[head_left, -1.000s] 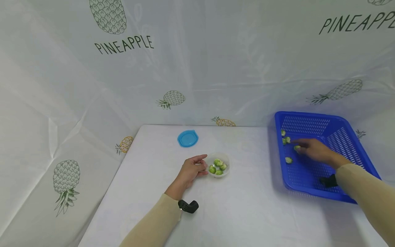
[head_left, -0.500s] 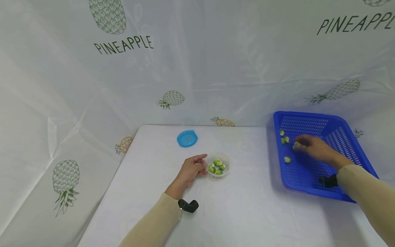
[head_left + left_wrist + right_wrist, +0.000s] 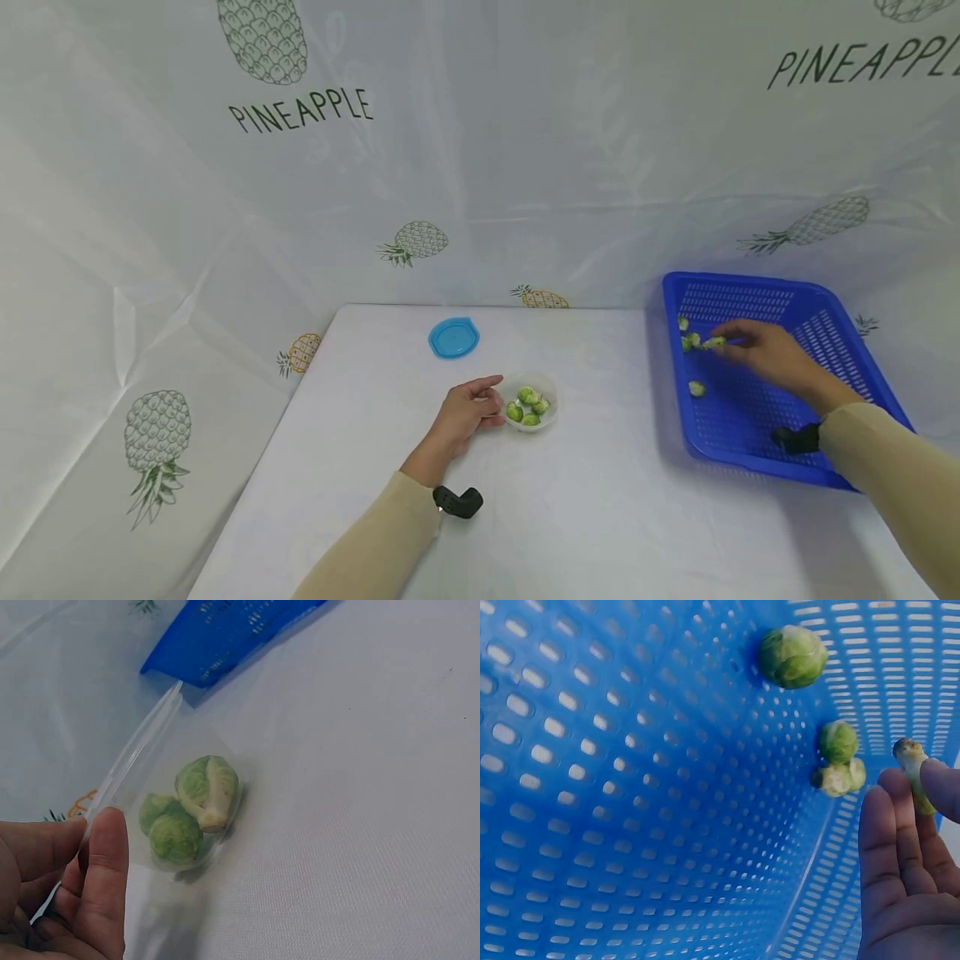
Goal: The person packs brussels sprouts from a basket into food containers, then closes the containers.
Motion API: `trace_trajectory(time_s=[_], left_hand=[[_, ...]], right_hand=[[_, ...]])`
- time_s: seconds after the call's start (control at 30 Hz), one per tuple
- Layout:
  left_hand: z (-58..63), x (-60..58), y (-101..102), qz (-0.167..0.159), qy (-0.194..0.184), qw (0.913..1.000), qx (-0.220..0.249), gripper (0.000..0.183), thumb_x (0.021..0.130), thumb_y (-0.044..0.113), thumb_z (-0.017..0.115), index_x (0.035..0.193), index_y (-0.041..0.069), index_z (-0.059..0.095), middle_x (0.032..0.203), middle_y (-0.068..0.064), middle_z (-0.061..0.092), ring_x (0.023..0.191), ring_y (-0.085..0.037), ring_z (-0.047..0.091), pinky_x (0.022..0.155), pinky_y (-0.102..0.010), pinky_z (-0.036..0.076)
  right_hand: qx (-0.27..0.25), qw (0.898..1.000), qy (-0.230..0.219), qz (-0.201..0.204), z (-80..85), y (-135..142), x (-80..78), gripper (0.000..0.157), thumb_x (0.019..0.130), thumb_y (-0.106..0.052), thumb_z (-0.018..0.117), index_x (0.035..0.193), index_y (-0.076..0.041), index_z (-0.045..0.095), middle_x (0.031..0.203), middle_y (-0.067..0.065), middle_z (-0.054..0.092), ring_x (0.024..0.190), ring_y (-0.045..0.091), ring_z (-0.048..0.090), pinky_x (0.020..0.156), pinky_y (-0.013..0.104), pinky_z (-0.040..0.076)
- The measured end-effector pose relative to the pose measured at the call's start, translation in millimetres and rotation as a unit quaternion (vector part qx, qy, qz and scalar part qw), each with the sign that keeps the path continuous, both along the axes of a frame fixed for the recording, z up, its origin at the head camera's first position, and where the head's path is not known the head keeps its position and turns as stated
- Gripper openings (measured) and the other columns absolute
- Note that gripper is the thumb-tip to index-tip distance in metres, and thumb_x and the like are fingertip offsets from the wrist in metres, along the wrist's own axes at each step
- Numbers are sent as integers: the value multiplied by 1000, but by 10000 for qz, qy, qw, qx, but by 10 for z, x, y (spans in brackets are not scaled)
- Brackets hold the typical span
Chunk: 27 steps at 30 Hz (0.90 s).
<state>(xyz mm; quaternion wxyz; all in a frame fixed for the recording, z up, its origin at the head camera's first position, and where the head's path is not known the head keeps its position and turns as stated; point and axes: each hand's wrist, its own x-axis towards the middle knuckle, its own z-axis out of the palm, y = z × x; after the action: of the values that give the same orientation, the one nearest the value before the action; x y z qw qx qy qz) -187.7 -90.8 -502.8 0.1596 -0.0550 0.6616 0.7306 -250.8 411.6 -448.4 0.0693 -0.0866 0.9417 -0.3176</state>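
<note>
My left hand (image 3: pixel 461 417) holds the rim of a small clear plastic bowl (image 3: pixel 552 385) on the white table, with several Brussels sprouts (image 3: pixel 529 396) inside. In the left wrist view, the bowl's rim runs up from between the thumb and fingers (image 3: pixel 106 862). Over at the right, my right hand (image 3: pixel 768 354) is inside a blue basket (image 3: pixel 738 433). Thumb and fingers pinch a Brussels sprout (image 3: pixel 913 763), its stem end pointing up in the right wrist view. Several other sprouts, one of them a round green sprout (image 3: pixel 793 657), lie along the basket's left side.
A blue lid (image 3: pixel 453 337) lies behind the bowl, near the table's back edge. Pineapple-printed sheeting (image 3: pixel 480 167) hangs behind and at the left. The basket's raised walls surround the right hand.
My right hand has lifted the Brussels sprout slightly inside the basket and turned it in its fingertips. The left hand stays at the bowl.
</note>
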Motion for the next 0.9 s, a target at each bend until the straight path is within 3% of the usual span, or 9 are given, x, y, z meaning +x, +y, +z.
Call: trace_trajectory(time_s=[0.17, 0.4, 0.53, 0.77, 0.9], left_hand=[[-1, -4, 5, 24, 12, 10000, -3, 50, 99, -6, 64, 148, 4, 60, 106, -7, 57, 82, -13, 64, 82, -30, 66], [-15, -11, 2, 35, 35, 10000, 8, 50, 99, -7, 63, 148, 4, 60, 104, -5, 57, 83, -13, 64, 81, -29, 66], [-12, -15, 5, 49, -2, 10000, -5, 49, 99, -6, 64, 147, 5, 61, 107, -7, 57, 84, -14, 64, 80, -27, 66], [-1, -5, 4, 20, -20, 10000, -1, 49, 99, -6, 64, 147, 6, 61, 109, -8, 57, 86, -14, 64, 80, -27, 65], [-1, -5, 5, 30, -47, 10000, -8, 49, 99, -6, 64, 147, 7, 62, 107, -6, 56, 86, -14, 64, 79, -25, 65]], right_hand=[[-84, 9999, -32, -115, 41, -25, 35, 47, 108, -38, 61, 143, -6, 58, 148, 30, 54, 122, 50, 63, 92, 66, 55], [-264, 9991, -180, -296, 133, -70, 75, 60, 106, -48, 61, 148, -5, 51, 147, 32, 55, 127, 51, 58, 91, 64, 56], [-296, 9988, 24, -398, 186, -137, 109, 58, 105, -48, 64, 143, -4, 56, 141, 31, 61, 123, 50, 61, 88, 62, 57], [-366, 9977, 267, -511, 244, -223, 171, 57, 103, -49, 66, 140, -5, 59, 143, 28, 58, 133, 48, 51, 98, 71, 48], [-378, 9973, 383, -492, 279, -270, 207, 57, 103, -50, 66, 138, -6, 61, 141, 25, 60, 130, 44, 53, 98, 68, 49]])
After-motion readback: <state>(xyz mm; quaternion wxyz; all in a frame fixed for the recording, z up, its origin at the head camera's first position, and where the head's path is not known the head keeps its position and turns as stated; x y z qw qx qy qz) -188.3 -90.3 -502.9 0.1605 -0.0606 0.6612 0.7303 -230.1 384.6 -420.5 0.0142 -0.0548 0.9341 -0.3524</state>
